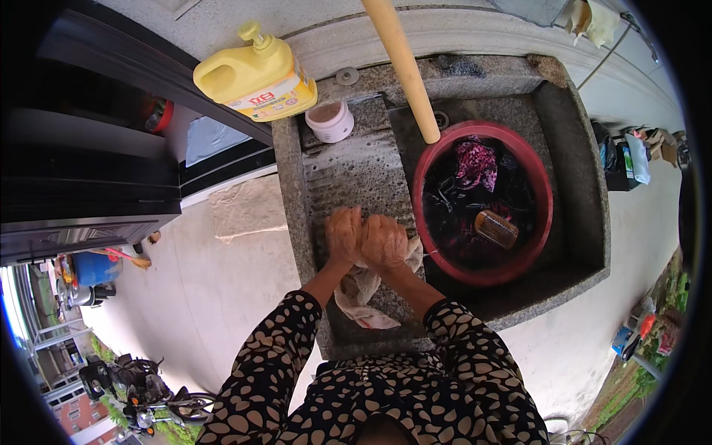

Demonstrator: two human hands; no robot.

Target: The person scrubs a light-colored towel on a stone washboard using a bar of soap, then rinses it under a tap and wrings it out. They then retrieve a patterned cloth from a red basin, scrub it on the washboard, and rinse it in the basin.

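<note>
Side by side on the ridged stone washboard, my left hand and my right hand are closed on a wet, pale cloth. Its loose end trails down toward me below my wrists, with a reddish patch near the tip. Soap suds cover the slab beyond my knuckles. Right of my hands stands a red basin of dark water. Pink patterned fabric lies in it, and a brown scrubbing brush floats near its right side.
The stone sink has thick raised walls. A pale pipe slants down to the basin's far rim. On the far left edge are a yellow pump jug and a small white tub. A mat lies left; a motorcycle stands lower left.
</note>
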